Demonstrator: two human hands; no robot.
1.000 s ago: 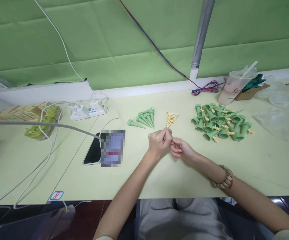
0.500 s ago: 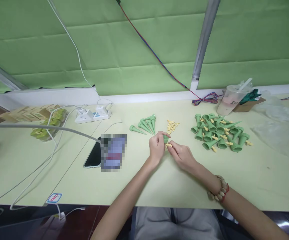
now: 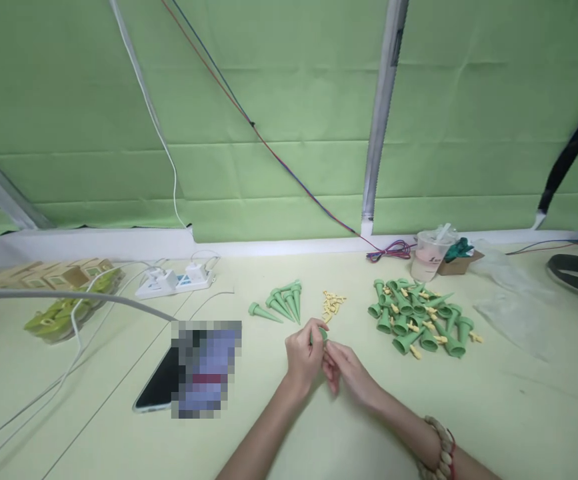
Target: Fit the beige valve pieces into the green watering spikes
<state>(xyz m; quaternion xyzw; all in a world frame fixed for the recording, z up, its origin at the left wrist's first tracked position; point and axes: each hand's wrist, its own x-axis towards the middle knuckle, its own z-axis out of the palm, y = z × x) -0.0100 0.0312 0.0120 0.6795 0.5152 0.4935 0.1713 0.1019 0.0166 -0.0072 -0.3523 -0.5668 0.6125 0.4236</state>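
Note:
My left hand [image 3: 303, 353] is closed round a green plastic cone [image 3: 323, 334], whose wide end shows above the fingers. My right hand [image 3: 345, 367] touches it from the right with its fingers pinched at the cone; a small yellow piece may be in them, but it is hidden. Just beyond the hands lies a small heap of yellow pegs [image 3: 333, 305]. A group of bare green cones [image 3: 283, 303] lies to the left of the pegs. On the right is a larger pile of green cones with yellow pegs [image 3: 421, 323].
A phone [image 3: 161, 387] lies at the left on the pale table [image 3: 519, 400], with a power strip [image 3: 175, 281] and cables behind it. Small boxes [image 3: 59, 277] sit far left. A drink cup [image 3: 427, 256], a cardboard box and clear plastic bags [image 3: 511, 307] are at the back right.
The camera has tilted up, so the table and hands sit lower in view. The hands stay together on the cone; the yellow peg seen between the fingers half a second ago no longer shows.

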